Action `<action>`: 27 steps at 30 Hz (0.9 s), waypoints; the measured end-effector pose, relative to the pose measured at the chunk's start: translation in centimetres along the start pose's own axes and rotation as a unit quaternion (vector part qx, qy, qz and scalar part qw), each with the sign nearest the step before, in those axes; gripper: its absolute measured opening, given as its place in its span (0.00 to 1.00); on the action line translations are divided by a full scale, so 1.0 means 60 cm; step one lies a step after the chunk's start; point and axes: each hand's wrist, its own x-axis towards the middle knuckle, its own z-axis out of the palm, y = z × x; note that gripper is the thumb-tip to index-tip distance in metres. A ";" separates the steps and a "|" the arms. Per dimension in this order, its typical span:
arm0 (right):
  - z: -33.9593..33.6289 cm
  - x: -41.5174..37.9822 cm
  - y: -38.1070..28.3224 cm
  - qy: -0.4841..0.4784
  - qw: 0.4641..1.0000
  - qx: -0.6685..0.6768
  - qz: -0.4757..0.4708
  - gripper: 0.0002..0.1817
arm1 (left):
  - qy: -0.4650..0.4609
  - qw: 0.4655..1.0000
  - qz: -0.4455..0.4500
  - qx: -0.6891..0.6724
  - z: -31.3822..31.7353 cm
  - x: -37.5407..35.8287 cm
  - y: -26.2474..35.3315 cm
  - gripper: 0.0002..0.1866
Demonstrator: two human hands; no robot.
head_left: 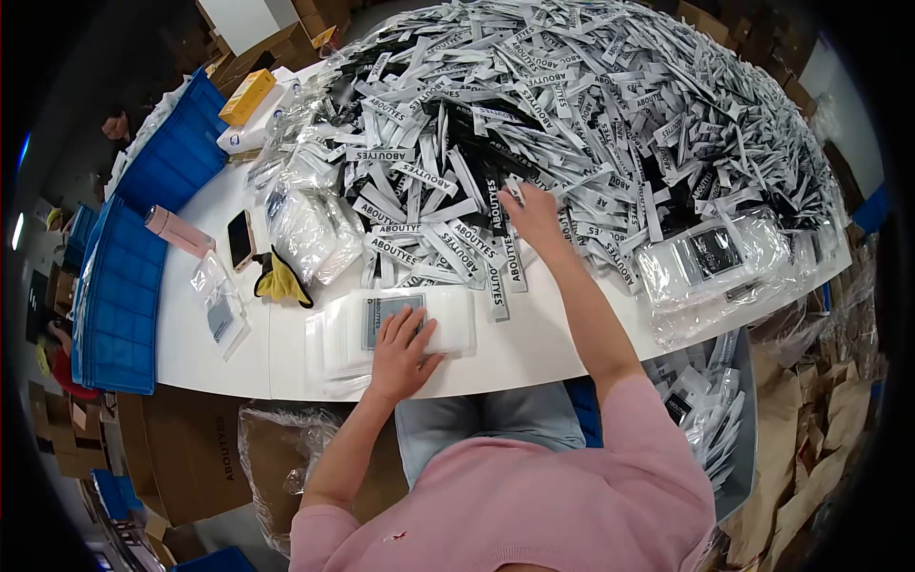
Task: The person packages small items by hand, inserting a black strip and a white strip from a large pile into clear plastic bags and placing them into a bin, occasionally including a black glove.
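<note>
My left hand (pixel 402 355) lies with its fingers spread over a stack of clear plastic bags (pixel 448 319) near the table's front edge. Under its fingertips is a grey printed card (pixel 379 313), partly covered by the hand. My right hand (pixel 538 217) reaches to the near side of a large heap of black and white printed strips (pixel 610 124). Its fingers are pinched around a white strip (pixel 516 188), mostly hidden by the fingertips. Close beside it a black strip (pixel 496 205) lies on the heap, and other strips hang towards me.
Plastic-wrapped packs (pixel 720 257) sit at the right table edge. On the left are a phone (pixel 240 238), a pink bottle (pixel 179 232), a yellow-black glove (pixel 282 280) and blue bins (pixel 119 296). A grey tub (pixel 739 419) of strips stands below right. Another person (pixel 118 126) is far left.
</note>
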 end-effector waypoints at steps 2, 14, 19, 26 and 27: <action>0.033 0.028 -0.012 -0.016 0.989 -0.146 -0.013 0.19 | -0.001 1.000 -0.006 0.000 0.000 -0.005 0.001 0.28; -0.041 -0.102 -0.027 0.135 0.963 0.228 -0.054 0.10 | 0.087 0.984 -0.068 -0.143 0.011 -0.012 -0.026 0.17; -0.038 -0.232 -0.006 -0.018 0.988 0.152 -0.022 0.13 | -0.008 0.957 -0.209 -0.203 -0.024 0.032 -0.029 0.14; -0.029 -0.241 -0.072 -0.054 0.951 0.302 0.025 0.17 | 0.183 0.974 -0.056 -0.120 -0.055 0.082 0.053 0.13; -0.034 -0.240 -0.086 -0.056 0.951 0.302 0.027 0.17 | 0.180 0.980 0.033 -0.075 -0.060 0.087 0.063 0.16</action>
